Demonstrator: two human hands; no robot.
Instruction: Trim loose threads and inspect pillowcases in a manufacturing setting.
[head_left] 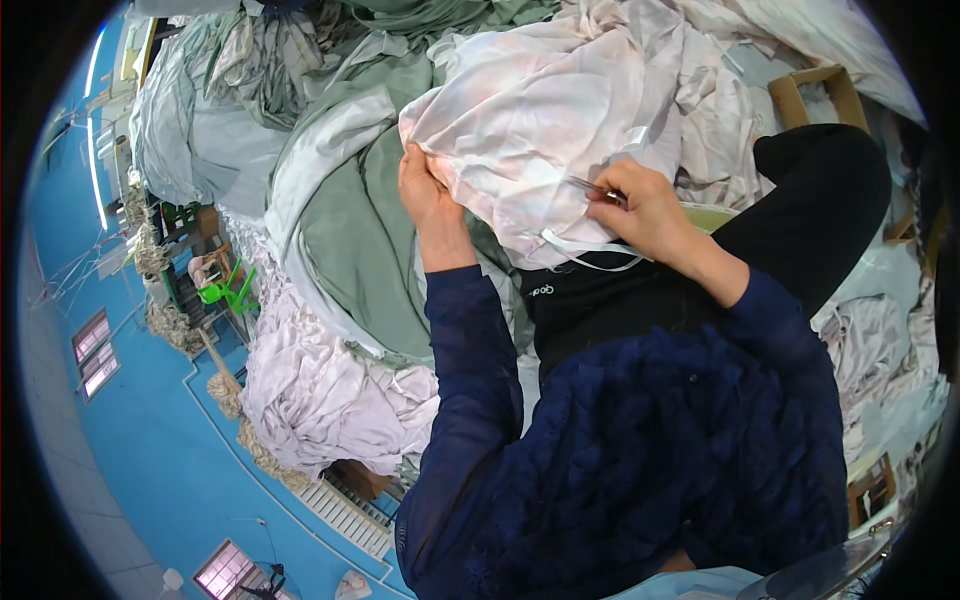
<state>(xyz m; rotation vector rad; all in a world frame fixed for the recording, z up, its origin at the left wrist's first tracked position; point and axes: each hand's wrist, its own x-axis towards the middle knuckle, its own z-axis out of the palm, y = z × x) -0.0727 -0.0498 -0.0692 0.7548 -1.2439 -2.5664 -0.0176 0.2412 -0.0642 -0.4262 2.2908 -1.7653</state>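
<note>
Two bare hands at a pale pink-and-white patterned soft cloth, which lies bunched over the person's lap.
The left hand [432, 195], its navy-sleeved forearm reaching almost straight up, grasps the left edge of the pale pink-and-white patterned soft cloth [540, 110], fingers partly hidden by the folds; the right hand [645, 207], its forearm slanting inward and its knuckles raised, has fingers curled around a small slim grey metal tool [603, 190] that points left over the fabric (whether its tip touches, I cannot tell), while a narrow white ribbon-like strip [590, 246] loops just below that hand, near the black-trousered thigh [650, 300].
</note>
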